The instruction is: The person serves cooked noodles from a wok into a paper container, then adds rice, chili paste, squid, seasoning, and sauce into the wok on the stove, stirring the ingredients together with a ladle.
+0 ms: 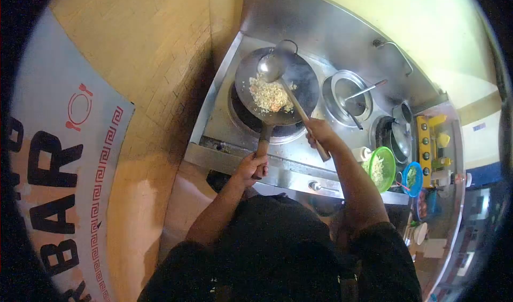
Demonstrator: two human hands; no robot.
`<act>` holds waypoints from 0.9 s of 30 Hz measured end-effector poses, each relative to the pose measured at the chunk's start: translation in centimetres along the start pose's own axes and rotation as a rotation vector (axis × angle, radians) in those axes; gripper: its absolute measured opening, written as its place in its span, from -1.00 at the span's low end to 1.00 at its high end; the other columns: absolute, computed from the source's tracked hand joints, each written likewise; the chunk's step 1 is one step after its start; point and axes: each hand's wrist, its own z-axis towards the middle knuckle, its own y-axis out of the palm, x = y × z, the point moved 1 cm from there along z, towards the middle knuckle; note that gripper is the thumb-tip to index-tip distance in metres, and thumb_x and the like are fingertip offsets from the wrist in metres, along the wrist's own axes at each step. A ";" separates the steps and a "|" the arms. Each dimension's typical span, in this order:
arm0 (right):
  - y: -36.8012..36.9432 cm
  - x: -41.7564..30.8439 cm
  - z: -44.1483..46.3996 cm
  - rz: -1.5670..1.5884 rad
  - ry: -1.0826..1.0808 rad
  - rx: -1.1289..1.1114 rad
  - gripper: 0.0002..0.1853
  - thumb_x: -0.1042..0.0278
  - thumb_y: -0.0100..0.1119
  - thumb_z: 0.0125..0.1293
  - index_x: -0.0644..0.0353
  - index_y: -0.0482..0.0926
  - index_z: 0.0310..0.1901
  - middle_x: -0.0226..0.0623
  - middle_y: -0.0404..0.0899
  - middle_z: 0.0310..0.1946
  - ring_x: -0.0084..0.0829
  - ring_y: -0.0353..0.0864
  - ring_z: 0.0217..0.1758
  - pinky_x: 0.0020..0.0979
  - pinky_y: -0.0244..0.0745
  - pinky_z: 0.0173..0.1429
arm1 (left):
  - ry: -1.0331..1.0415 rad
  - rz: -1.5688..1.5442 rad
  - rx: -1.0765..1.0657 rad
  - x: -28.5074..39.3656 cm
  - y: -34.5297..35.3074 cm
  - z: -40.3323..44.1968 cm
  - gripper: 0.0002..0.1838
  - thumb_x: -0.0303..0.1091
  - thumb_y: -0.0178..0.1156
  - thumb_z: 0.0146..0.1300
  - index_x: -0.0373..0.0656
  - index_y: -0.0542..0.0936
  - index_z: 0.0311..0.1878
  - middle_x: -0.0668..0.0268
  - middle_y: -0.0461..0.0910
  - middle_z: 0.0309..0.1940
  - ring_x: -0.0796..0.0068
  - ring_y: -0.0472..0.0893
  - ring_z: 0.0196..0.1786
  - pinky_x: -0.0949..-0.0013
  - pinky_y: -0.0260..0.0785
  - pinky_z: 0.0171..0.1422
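A dark wok [307, 91] sits tilted over the left burner, with a heap of pale chopped food [271, 96], perhaps rice, in it. My left hand [252, 168] is closed around the wok's wooden handle [264, 140]. In my right hand [321, 134] is the wooden shaft of a ladle [272, 67]. The ladle's round metal bowl lies over the far side of the food, inside the wok. Some fingers of both hands are hidden behind the handles.
Right of the wok stands a metal pot [334, 107] with utensils across it. Farther right are a lidded pan [399, 140], a green bowl of shredded food [382, 168] and a blue bowl [412, 179]. A steel splashback [331, 29] closes the back; a tiled wall [160, 61] is at left.
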 end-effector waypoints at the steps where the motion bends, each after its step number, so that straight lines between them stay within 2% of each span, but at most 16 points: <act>1: 0.3 0.5 -0.5 -0.175 -0.032 0.088 -0.63 0.08 -0.05 0.40 0.15 0.44 0.07 -0.37 0.39 -0.64 -0.60 0.34 -0.71 -0.51 0.24 -0.72 | -0.002 0.009 0.012 0.2 0.2 -0.1 -0.80 -0.39 0.23 0.21 -0.20 0.43 -0.19 0.31 0.47 -0.47 0.45 0.52 -0.50 0.32 0.44 -0.45; 2: -0.2 1.3 -0.7 -0.350 -0.088 0.193 -0.62 0.14 -0.05 0.38 0.16 0.42 0.13 -0.16 0.53 -0.61 -0.30 0.55 -0.61 -0.27 0.43 -0.58 | -0.006 0.018 0.023 0.2 0.3 -0.2 -0.81 -0.39 0.22 0.21 -0.20 0.44 -0.20 0.31 0.47 -0.47 0.45 0.52 -0.50 0.32 0.44 -0.45; 5: -1.5 3.9 -0.8 -0.861 -0.301 0.382 -0.57 0.18 -0.04 0.35 0.14 0.33 0.20 0.11 0.60 -0.42 0.06 0.63 -0.34 -0.02 0.54 -0.23 | -0.005 0.052 0.018 -0.1 -0.4 0.1 -0.82 -0.38 0.23 0.20 -0.21 0.45 -0.22 0.31 0.48 -0.47 0.44 0.52 -0.50 0.32 0.44 -0.46; 6: -2.0 4.0 -0.6 -0.826 -0.261 0.379 -0.56 0.22 -0.05 0.34 0.12 0.31 0.23 0.18 0.58 -0.37 0.20 0.57 -0.18 0.08 0.46 -0.08 | 0.002 0.075 0.003 0.1 -0.6 0.6 -0.82 -0.38 0.23 0.20 -0.21 0.45 -0.23 0.31 0.48 -0.46 0.44 0.52 -0.51 0.32 0.44 -0.46; 9: -1.1 2.8 0.6 -0.777 -0.449 0.427 -0.54 0.22 -0.05 0.33 0.13 0.31 0.24 0.20 0.58 -0.35 0.17 0.59 -0.19 0.05 0.47 -0.09 | 0.018 0.029 -0.020 0.3 -0.1 0.0 -0.82 -0.38 0.22 0.20 -0.21 0.45 -0.22 0.32 0.48 -0.47 0.43 0.51 -0.53 0.33 0.43 -0.48; 12: 0.3 0.6 0.3 -0.611 -0.431 0.358 -0.55 0.26 -0.07 0.34 0.13 0.30 0.26 0.20 0.57 -0.39 0.17 0.60 -0.31 0.03 0.50 -0.24 | 0.019 0.029 -0.025 -0.1 -0.6 0.4 -0.83 -0.37 0.22 0.21 -0.20 0.46 -0.23 0.32 0.49 -0.48 0.42 0.51 -0.56 0.33 0.43 -0.48; 15: 0.9 -2.6 -3.2 -0.193 -0.106 0.070 -0.54 0.27 -0.09 0.35 0.15 0.29 0.27 0.18 0.57 -0.43 0.16 0.59 -0.43 0.00 0.51 -0.37 | 0.008 0.053 -0.002 0.0 -0.5 0.3 -0.83 -0.37 0.21 0.21 -0.20 0.46 -0.23 0.32 0.49 -0.49 0.42 0.51 -0.56 0.34 0.43 -0.48; 18: 1.3 1.1 0.0 0.062 0.032 0.038 -0.60 0.14 -0.13 0.43 0.21 0.43 0.14 0.04 0.57 -0.45 -0.19 0.58 -0.59 -0.21 0.45 -0.64 | 0.008 0.039 -0.036 -0.3 -1.1 0.6 -0.82 -0.36 0.22 0.21 -0.21 0.46 -0.23 0.32 0.49 -0.48 0.42 0.52 -0.54 0.35 0.43 -0.47; 21: 1.1 1.4 0.8 -0.581 -0.201 0.301 -0.60 0.15 -0.13 0.42 0.24 0.42 0.13 0.14 0.59 -0.37 -0.03 0.62 -0.49 -0.13 0.52 -0.48 | 0.000 0.023 0.033 0.1 -0.3 0.0 -0.82 -0.36 0.22 0.21 -0.22 0.46 -0.24 0.32 0.49 -0.48 0.43 0.52 -0.53 0.35 0.43 -0.46; 23: -1.0 1.1 1.1 -0.697 -0.337 0.392 -0.62 0.21 -0.13 0.40 0.20 0.40 0.15 0.26 0.55 -0.20 0.20 0.58 -0.19 -0.03 0.51 -0.11 | -0.011 0.058 0.005 0.3 -0.4 -0.1 -0.82 -0.36 0.22 0.20 -0.21 0.46 -0.25 0.32 0.49 -0.48 0.44 0.52 -0.52 0.34 0.44 -0.46; 25: -1.6 0.8 1.5 -0.734 -0.408 0.439 -0.63 0.23 -0.11 0.38 0.15 0.42 0.16 0.22 0.57 -0.28 0.17 0.59 -0.23 -0.02 0.50 -0.16 | -0.017 0.065 -0.016 0.2 -0.5 0.2 -0.83 -0.36 0.22 0.20 -0.21 0.45 -0.26 0.32 0.49 -0.48 0.44 0.52 -0.52 0.34 0.44 -0.46; 27: -0.7 -0.8 -0.2 -0.551 -0.280 0.369 -0.60 0.24 -0.10 0.38 0.12 0.38 0.20 0.17 0.58 -0.34 0.12 0.60 -0.29 -0.03 0.50 -0.19 | -0.020 0.047 -0.020 -0.2 -1.0 0.6 -0.83 -0.36 0.22 0.21 -0.20 0.45 -0.27 0.33 0.49 -0.48 0.45 0.52 -0.52 0.34 0.44 -0.46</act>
